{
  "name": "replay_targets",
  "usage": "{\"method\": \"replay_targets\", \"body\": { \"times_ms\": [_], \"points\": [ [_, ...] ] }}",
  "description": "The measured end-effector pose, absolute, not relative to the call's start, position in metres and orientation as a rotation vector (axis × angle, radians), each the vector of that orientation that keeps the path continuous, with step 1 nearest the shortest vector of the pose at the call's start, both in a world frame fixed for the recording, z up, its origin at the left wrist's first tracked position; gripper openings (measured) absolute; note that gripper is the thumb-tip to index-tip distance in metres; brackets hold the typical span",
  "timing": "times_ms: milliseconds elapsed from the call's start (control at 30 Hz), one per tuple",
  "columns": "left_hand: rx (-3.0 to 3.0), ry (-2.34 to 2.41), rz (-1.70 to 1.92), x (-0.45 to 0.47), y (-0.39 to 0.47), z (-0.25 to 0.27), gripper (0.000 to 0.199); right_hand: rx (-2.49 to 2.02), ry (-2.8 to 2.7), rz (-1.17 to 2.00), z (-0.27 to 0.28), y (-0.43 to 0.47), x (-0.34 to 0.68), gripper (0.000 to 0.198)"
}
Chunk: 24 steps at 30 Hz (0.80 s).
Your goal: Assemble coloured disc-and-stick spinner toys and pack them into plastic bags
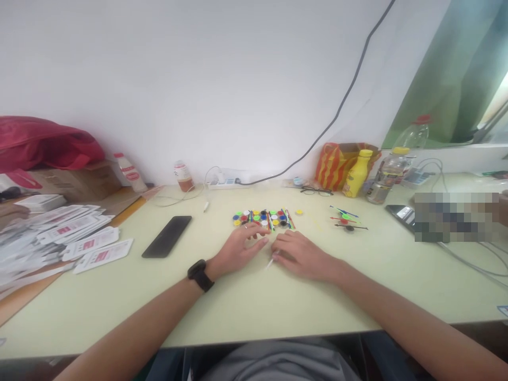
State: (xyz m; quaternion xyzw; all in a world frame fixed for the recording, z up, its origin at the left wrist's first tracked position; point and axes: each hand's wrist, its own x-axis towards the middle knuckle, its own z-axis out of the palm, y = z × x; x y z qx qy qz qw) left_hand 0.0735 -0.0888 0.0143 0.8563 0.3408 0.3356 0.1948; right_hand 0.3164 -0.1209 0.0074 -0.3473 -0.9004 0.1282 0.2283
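Note:
My left hand (240, 247), with a black watch at its wrist, hovers or rests near the middle of the table with its fingers stretched and apart, holding nothing visible. Beside it, the fingers of my right hand (301, 255) are pinched on a thin white pointer (270, 263), whose end sticks out to the lower left. Just beyond both hands lie rows of small coloured discs (257, 218) with narrow coloured sticks (288, 218) between them. A yellow disc (299, 212) lies apart. Farther right are several arrow-shaped pointers (349, 226) on discs.
A black phone (166, 236) lies left of my hands, with a heap of badges (89, 241) beyond. A yellow bottle (357, 174), clear bottle (387, 177), striped bag (329, 166) and glasses (316, 191) stand or lie at the back. Cables (476, 259) trail at right.

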Motion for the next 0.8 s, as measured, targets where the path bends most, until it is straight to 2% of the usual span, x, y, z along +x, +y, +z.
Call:
{"method": "replay_targets", "body": {
  "times_ms": [100,267,400,600,800],
  "points": [
    [2.405,0.968,0.902,0.0720,-0.0857,0.0116,0.024,-0.947,-2.544,0.170,0.0060,-0.1210,0.3123,0.015],
    [2.423,0.941,0.876,0.0720,-0.0881,0.0085,0.020,-1.008,-2.576,0.073,0.0066,-0.1211,0.3122,0.021],
    [2.427,0.939,0.879,0.0726,-0.0875,0.0068,0.018,-1.076,-2.635,0.112,0.0094,-0.1261,0.3134,0.027],
    [2.387,0.969,0.959,0.0726,-0.0862,0.0082,0.021,-1.098,-2.578,0.170,0.0108,-0.1272,0.3124,0.022],
    [2.375,0.991,1.013,0.0732,-0.0884,0.0115,0.022,-1.350,-2.293,0.248,0.0142,-0.1231,0.3136,0.030]
  ]
}}
